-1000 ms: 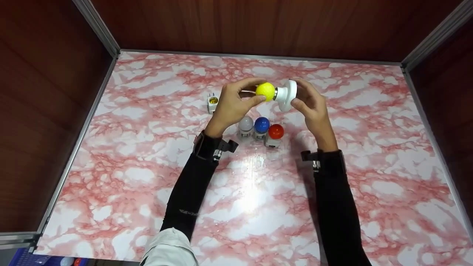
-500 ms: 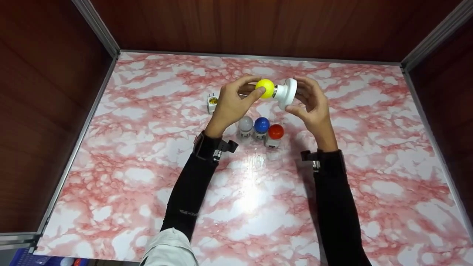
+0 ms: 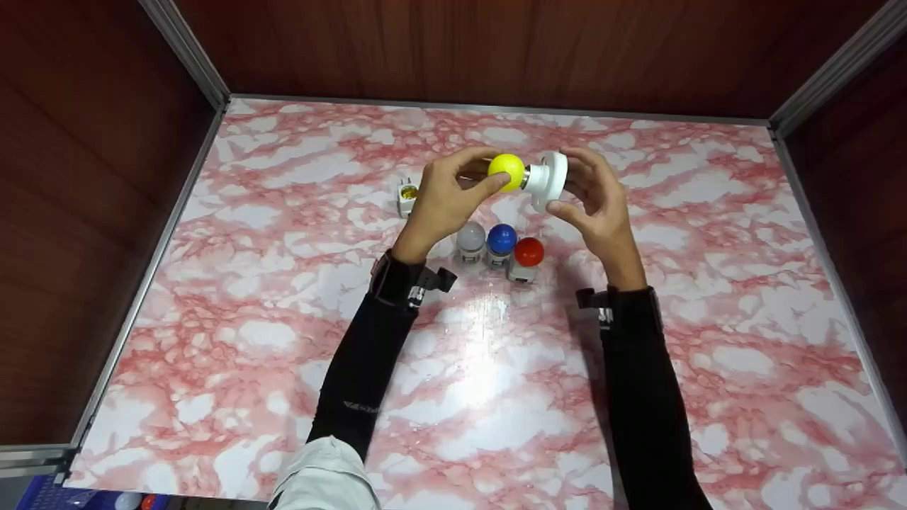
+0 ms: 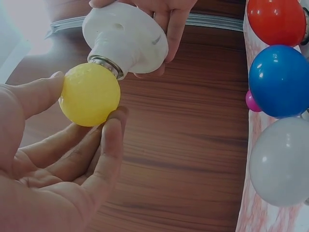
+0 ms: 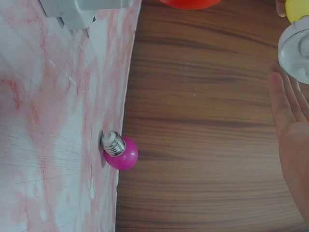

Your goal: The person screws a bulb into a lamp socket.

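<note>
My left hand (image 3: 445,195) pinches a yellow light bulb (image 3: 504,172) between thumb and fingers, in the air above the table. The bulb's metal cap (image 4: 107,66) sits partly inside the neck of a white round lamp holder (image 3: 554,177), with a ring of metal showing. My right hand (image 3: 601,205) holds that lamp holder by its disc-shaped base, thumb at the lower rim and fingers behind it. Bulb and holder lie roughly in line, sideways between the hands. In the right wrist view, the yellow bulb (image 5: 298,8) is cut off by the frame edge.
White (image 3: 471,236), blue (image 3: 502,239) and red (image 3: 529,252) bulbs stand in white sockets below the hands. A white plug socket (image 3: 407,198) is partly behind the left hand. A pink bulb (image 5: 124,155) lies on the marbled table (image 3: 297,340). Brown panels (image 3: 496,57) enclose the table.
My left thumb has shifted higher across the yellow bulb. The right thumb has slid to the lamp holder's lower rim, and the holder has tilted slightly. The standing bulbs have not moved.
</note>
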`<state>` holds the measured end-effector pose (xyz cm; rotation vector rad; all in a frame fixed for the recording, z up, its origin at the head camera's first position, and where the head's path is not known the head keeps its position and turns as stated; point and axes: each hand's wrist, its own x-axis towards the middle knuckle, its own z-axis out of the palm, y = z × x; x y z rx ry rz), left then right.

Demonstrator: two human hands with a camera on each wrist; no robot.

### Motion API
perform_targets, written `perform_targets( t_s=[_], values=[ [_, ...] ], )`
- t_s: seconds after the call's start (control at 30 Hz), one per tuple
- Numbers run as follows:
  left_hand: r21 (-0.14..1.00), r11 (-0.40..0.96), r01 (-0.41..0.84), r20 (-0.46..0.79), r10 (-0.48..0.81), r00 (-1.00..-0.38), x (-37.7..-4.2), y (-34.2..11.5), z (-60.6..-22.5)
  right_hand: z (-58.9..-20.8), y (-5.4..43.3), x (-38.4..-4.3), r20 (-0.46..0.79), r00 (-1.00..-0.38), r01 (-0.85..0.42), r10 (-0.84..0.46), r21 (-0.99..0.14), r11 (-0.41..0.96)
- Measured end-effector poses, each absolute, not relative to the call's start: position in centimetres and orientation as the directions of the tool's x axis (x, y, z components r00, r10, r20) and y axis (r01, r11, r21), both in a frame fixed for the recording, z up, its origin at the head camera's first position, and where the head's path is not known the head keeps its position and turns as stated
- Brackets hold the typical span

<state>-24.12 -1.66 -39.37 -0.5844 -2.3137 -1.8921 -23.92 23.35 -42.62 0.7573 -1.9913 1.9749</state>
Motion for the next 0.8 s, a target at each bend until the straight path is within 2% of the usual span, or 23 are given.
perform_targets(
  t_s=[0.8],
  values=[
    [0.915, 0.129, 0.383, 0.343, 0.254, -0.905, -24.26, -1.95, -39.4, -43.03, 23.55, -24.06, 0.47, -0.856, -0.473, -0.214, -0.88, -0.043]
  ],
)
